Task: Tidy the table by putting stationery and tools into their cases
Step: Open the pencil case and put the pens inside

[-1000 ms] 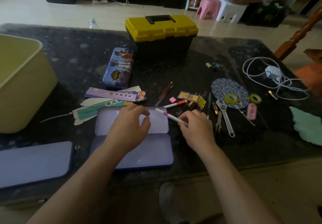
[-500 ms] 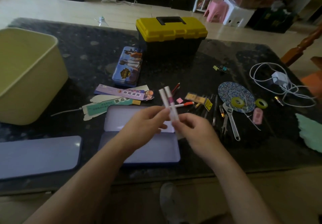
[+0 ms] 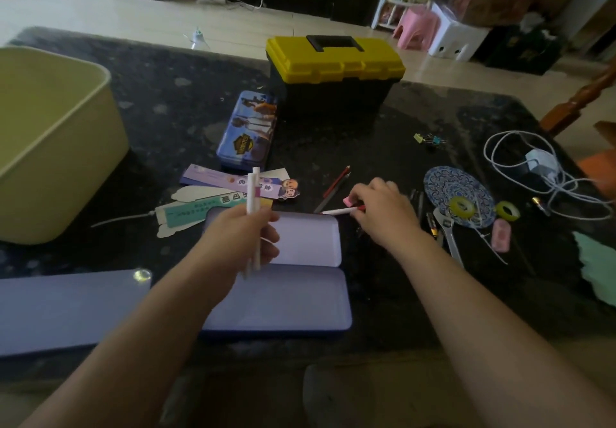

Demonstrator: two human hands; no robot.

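White pens (image 3: 255, 187), two together, stand near upright in the left hand (image 3: 240, 241), fingers wrapped round the lower part of the barrels, tops sticking up above the fist. The hand is held over the open purple pencil case (image 3: 293, 307), which lies flat on the dark table (image 3: 383, 294) with its lid folded back. Right hand (image 3: 383, 214) is out to the right of the case, fingers curled down onto the red end of a red-capped pen (image 3: 338, 211), pinching it as far as shows; that pen lies flat on the table just beyond the case lid. Pink eraser (image 3: 347, 200) sits just beside the right fingertips. Red pencil (image 3: 337, 181) lies behind it. Paper bookmarks (image 3: 220, 179) are behind the case, blue printed tin (image 3: 246, 134) further back, yellow toolbox (image 3: 333, 67) shut at the far edge. Wrench (image 3: 450, 237), tape rolls (image 3: 506, 210) and charger cable (image 3: 540, 164) lie to the right. Beige bin (image 3: 50, 134) far left, a second purple case (image 3: 66, 311) near left.
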